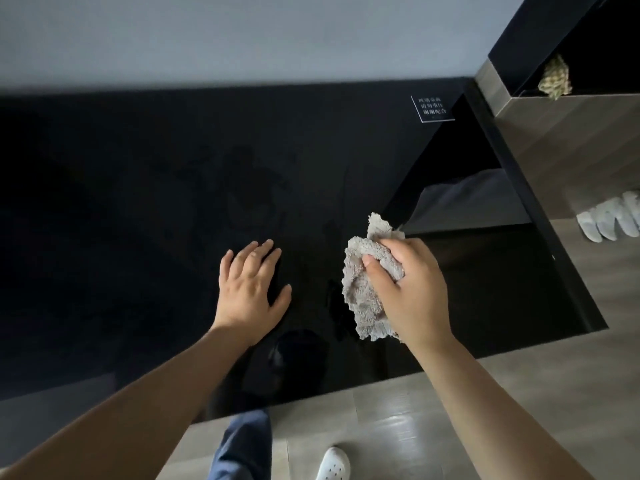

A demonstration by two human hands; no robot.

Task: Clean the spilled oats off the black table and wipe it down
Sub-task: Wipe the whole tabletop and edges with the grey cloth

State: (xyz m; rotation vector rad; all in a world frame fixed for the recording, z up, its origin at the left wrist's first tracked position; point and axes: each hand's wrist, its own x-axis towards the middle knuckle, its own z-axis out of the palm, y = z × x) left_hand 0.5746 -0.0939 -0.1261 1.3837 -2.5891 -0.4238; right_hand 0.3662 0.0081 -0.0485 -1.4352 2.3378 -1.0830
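Observation:
The glossy black table [138, 202] fills the middle of the head view. I see no oats on its dark surface. My left hand [251, 289] lies flat on the table with straight, spread fingers, near the front edge. To its right, my right hand [412, 292] grips a crumpled grey cloth [363, 292], bunched in my fingers and thumb. The cloth hangs just above or against the tabletop; I cannot tell if it touches.
A small black sign with white characters [432, 108] stands at the table's back right. A dark shelf unit [540, 98] on the right holds a beige woven ball [555, 77]. White slippers [609, 220] sit on the wooden floor [433, 410]. My white shoe [334, 464] shows below.

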